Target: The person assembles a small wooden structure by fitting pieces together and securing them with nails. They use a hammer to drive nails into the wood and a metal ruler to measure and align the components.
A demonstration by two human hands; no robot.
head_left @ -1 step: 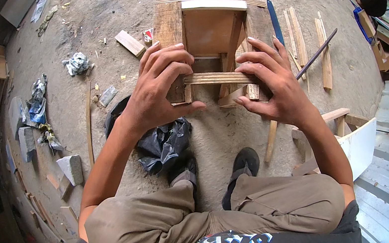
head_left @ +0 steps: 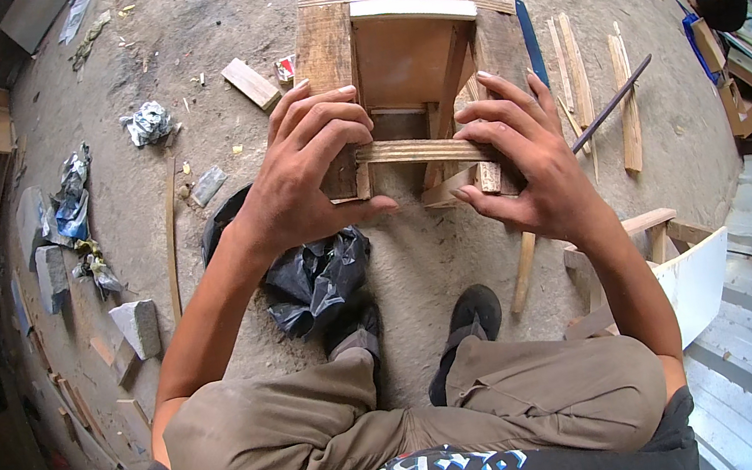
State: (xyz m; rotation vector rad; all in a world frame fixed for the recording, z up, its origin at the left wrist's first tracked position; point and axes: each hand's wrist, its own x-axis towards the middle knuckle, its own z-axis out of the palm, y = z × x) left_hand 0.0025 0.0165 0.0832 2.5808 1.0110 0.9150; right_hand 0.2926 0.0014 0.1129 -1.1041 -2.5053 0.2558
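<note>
In front of my knees stands a small box-like wooden frame [head_left: 324, 43], with a white-edged strip [head_left: 412, 9] across its far end and a brown panel [head_left: 403, 61] inside. A plywood crosspiece [head_left: 422, 149] spans its near end. My left hand [head_left: 286, 185] grips the near left corner, fingers over the top of the board and thumb stretched along the near side. At the near right corner my right hand [head_left: 531, 163] is closed round the frame, its fingers on the crosspiece's end and its thumb against the near face. The fingers partly hide both joints.
A black plastic bag [head_left: 319, 277] lies by my left foot. Right of the frame are a blue blade [head_left: 532, 41], a dark rod [head_left: 611, 105] and wood strips [head_left: 627, 115]. A white-panelled wooden piece [head_left: 703, 288] sits near my right knee; a wood block [head_left: 251, 83] lies far left.
</note>
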